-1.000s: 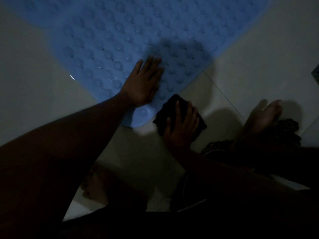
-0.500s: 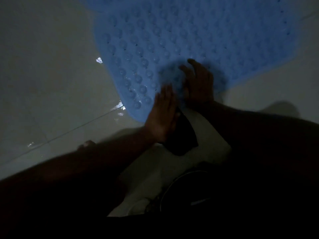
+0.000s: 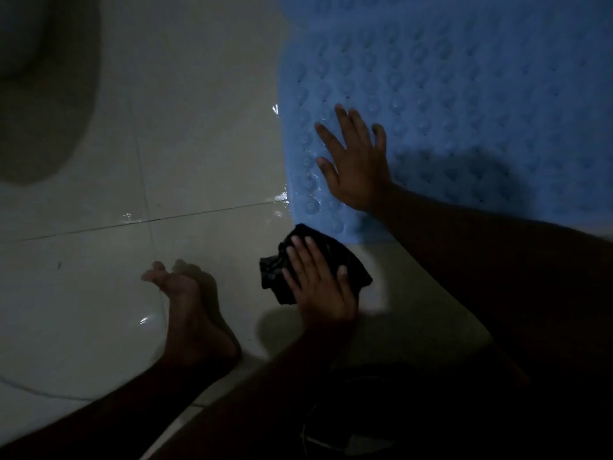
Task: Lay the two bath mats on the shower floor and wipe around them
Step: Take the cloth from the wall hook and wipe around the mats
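Note:
A blue bath mat [image 3: 464,94] with round suction bumps lies flat on the pale tiled floor, filling the upper right. My right hand [image 3: 356,164] rests palm down on the mat's near left corner, fingers spread, its arm coming in from the right. Just below that corner, a crumpled black cloth [image 3: 275,270] lies on the tile. My left hand [image 3: 320,283] presses flat on top of it. Only one mat is in view.
My bare foot [image 3: 189,307] stands on the floor left of the cloth. Wet patches glint along the tile joint [image 3: 132,220] and the mat's left edge. A dim rounded fixture [image 3: 43,94] sits at the top left. A thin cable [image 3: 318,436] hangs near the bottom.
The hands have swapped: a second ago my left hand pressed the mat and my right held the cloth; now it is the reverse. The view has swung left, so the mat sits at the right.

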